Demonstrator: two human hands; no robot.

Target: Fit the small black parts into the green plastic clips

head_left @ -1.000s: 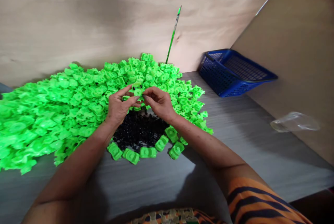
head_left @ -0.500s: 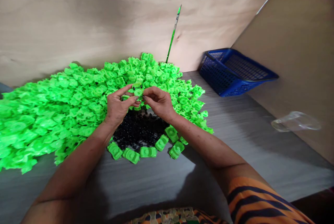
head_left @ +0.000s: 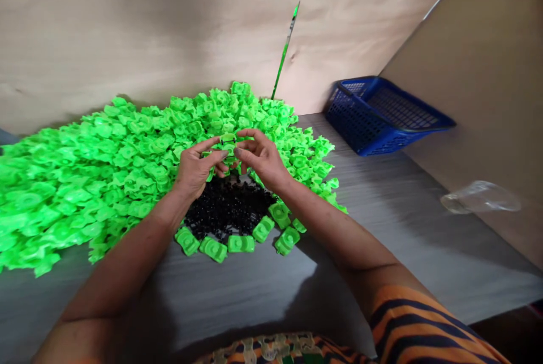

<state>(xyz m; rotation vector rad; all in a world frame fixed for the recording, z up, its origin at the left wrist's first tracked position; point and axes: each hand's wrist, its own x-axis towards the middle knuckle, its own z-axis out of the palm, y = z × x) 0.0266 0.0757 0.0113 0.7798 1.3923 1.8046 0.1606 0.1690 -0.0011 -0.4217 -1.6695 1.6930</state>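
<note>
Between my two hands is a green plastic toy car body (head_left: 229,150), its underside facing me, with a black wheel axle (head_left: 228,140) across its far end. My left hand (head_left: 199,167) grips the body from the left with thumb and fingers. From the right, my right hand (head_left: 263,160) pinches it, thumb at the near end and index finger at the far end. Below the hands lies a heap of black wheel axles (head_left: 229,208). Along its near edge several green toy cars (head_left: 241,244) rest on the grey table (head_left: 254,285).
A large pile of green car bodies (head_left: 106,166) spreads over the left and back of the table. A thin green stick (head_left: 283,55) stands up behind it. At the back right sits a blue basket (head_left: 377,126); a clear plastic cup (head_left: 479,197) lies on its side at right.
My right index finger has moved up to the far end of the car body, while the thumb stays low. The body has shifted slightly right. The view has tilted a little.
</note>
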